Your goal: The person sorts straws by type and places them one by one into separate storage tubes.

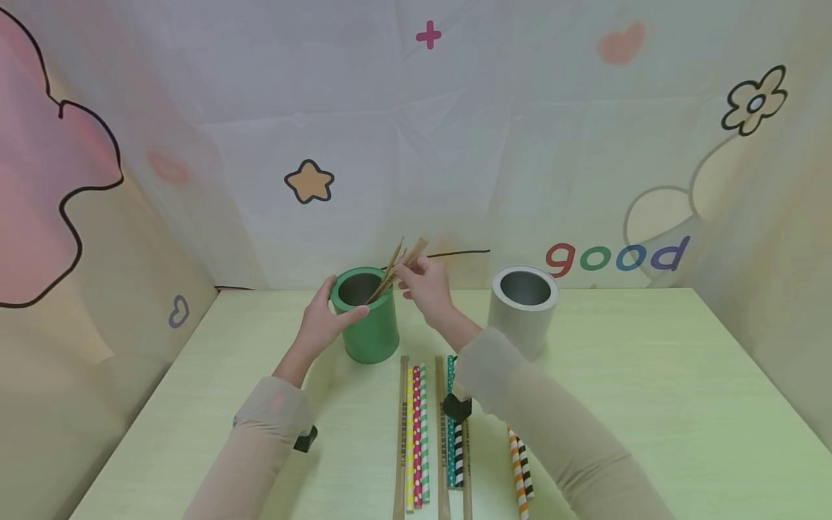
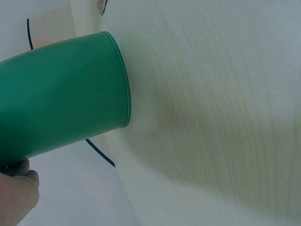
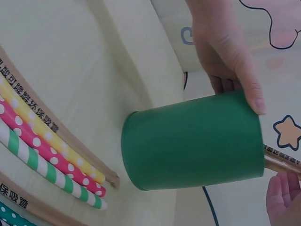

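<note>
A green can (image 1: 372, 334) stands upright on the table, its grey inside partly visible. My left hand (image 1: 321, 318) holds it near the rim, thumb at the front and fingers round the left side. With thumb and fingers, my right hand (image 1: 429, 290) pinches brown paper-wrapped straws (image 1: 416, 250) at the can's right rim. They lean to the right, and their lower ends are inside the can. Printed black characters show on the wrapped straws (image 3: 277, 157) in the right wrist view. The left wrist view shows the can's side (image 2: 70, 89) and part of a hand.
A white can (image 1: 523, 321) stands to the right, behind my right forearm. In front lie yellow, pink and green patterned straws (image 1: 417, 440), brown wrapped straws (image 1: 440, 440), teal and black-striped ones, and orange and black-striped straws (image 1: 518, 469). A printed cloth hangs behind the table.
</note>
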Demonstrator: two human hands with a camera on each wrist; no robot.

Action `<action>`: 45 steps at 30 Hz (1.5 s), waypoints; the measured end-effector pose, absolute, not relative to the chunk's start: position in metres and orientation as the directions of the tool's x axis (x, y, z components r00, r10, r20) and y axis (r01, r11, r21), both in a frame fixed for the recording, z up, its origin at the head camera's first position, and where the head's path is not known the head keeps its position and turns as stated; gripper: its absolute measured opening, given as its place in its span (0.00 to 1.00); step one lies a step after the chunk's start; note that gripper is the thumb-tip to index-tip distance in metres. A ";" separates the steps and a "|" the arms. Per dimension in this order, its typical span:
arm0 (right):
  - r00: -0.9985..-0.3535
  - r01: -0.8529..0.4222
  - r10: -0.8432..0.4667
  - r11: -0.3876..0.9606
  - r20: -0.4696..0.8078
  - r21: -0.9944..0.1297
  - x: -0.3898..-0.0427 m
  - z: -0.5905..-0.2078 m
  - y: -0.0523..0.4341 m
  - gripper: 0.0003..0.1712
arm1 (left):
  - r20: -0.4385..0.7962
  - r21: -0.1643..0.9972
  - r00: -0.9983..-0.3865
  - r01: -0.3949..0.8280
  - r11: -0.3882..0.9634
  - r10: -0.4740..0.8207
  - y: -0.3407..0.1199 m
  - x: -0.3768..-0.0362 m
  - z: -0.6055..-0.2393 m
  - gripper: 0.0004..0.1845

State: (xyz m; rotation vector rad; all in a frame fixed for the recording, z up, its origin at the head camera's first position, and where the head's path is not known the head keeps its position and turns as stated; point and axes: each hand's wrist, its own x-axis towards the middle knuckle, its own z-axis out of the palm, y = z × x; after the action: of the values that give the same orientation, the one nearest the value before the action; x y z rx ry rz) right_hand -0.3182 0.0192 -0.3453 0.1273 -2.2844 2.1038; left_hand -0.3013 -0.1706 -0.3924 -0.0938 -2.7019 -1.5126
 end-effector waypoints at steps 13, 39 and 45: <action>-0.996 -0.060 -0.072 0.178 0.048 -0.982 -0.319 -0.363 0.016 0.13 | 0.066 0.845 -0.997 0.070 0.530 0.026 -0.170 -0.302 -0.393 0.53; -0.984 0.070 -0.141 0.229 -0.104 -0.971 -0.300 -0.384 0.065 0.20 | 0.075 0.840 -0.997 0.079 0.536 0.030 -0.171 -0.303 -0.395 0.53; -0.976 0.119 -0.152 0.245 -0.159 -0.962 -0.291 -0.390 0.074 0.21 | 0.069 0.841 -0.997 0.076 0.536 0.032 -0.170 -0.302 -0.394 0.53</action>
State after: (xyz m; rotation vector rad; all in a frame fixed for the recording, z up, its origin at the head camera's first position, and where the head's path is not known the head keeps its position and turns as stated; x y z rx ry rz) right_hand -0.2910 0.0744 -0.3905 0.0359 -2.6430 2.0780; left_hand -0.3019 -0.1701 -0.3935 -0.0954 -2.7127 -1.4894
